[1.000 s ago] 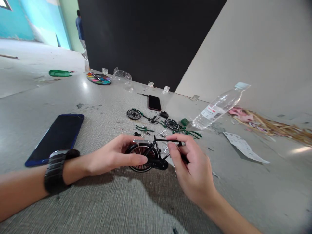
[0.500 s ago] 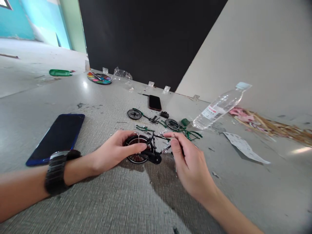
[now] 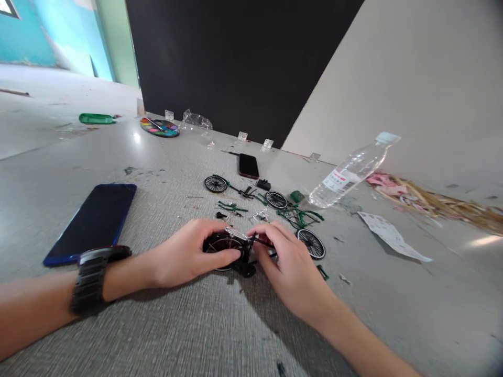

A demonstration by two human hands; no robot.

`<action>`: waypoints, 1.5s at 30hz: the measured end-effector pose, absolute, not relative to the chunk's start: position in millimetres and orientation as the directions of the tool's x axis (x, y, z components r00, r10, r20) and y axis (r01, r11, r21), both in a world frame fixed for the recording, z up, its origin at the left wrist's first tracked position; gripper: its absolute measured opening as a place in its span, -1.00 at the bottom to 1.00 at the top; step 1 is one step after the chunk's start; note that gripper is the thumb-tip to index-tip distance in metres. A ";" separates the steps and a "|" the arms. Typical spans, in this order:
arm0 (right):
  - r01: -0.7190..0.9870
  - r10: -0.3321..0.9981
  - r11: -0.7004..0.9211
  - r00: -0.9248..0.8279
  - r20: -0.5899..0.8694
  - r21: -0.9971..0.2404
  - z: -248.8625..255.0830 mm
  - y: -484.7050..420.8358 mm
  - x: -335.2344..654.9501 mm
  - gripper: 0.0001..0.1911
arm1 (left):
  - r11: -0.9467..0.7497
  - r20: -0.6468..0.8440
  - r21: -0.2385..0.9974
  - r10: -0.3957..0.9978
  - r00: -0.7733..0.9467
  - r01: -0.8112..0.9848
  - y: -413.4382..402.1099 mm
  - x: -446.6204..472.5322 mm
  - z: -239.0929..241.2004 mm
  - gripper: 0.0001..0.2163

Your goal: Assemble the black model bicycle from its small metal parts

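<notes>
At lower centre, we pinch the black model bicycle (image 3: 225, 245) with our left hand (image 3: 190, 256); our right hand (image 3: 288, 267) has slid inward, grasping it and baring a loose wheel (image 3: 310, 244), so work probably concentrates mid-body.

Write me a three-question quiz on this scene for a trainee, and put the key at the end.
1. Multiple choice. What do the left hand and the right hand hold?
A. The paint palette
B. The small black bicycle
C. The printed sheet

2. True or false, of the blue-edged phone: it lies to the right of both hands.

3. Fill in the missing word. The clear bottle has a ____ cap.

Key:
1. B
2. False; it lies to the left of both hands.
3. white
</notes>
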State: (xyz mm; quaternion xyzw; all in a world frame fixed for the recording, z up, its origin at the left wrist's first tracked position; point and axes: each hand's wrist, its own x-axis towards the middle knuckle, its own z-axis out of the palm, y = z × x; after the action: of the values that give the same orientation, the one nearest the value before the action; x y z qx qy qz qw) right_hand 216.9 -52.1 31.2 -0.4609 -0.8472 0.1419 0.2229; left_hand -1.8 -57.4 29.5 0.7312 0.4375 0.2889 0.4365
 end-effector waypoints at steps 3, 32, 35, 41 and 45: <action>0.769 0.843 0.537 -0.478 0.247 -0.347 28.9 -53.7 217.4 -0.77 | -0.247 0.050 0.893 0.886 0.461 0.378 -58.8 -1.5 29.9 -0.76; 0.717 0.783 0.616 -0.512 0.353 -0.326 33.8 -57.4 217.1 -0.63 | -0.213 0.062 0.925 0.901 0.429 0.313 -55.5 -2.8 28.7 -0.79; 0.699 0.747 0.641 -0.475 0.465 -0.317 36.3 -57.5 217.0 -0.59 | -0.138 0.051 0.968 0.925 0.376 0.210 -53.1 -2.2 26.6 -0.77; 0.699 0.759 0.576 -0.264 0.595 -0.424 28.4 -54.9 217.8 -0.50 | -0.023 -0.003 0.997 0.940 0.342 0.072 -52.5 -1.1 24.4 -0.76; 0.612 0.793 0.559 -0.197 0.577 -0.560 25.1 -53.7 218.6 -0.65 | -0.058 0.011 0.989 0.945 0.326 0.134 -53.3 -1.7 25.9 -0.75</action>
State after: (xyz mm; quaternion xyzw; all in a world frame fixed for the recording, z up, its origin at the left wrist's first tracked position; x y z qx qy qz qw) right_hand 218.6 -53.7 25.1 -0.4580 -0.7666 0.1033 0.4381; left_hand -1.7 -53.3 25.9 0.6185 0.4364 0.3826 0.5298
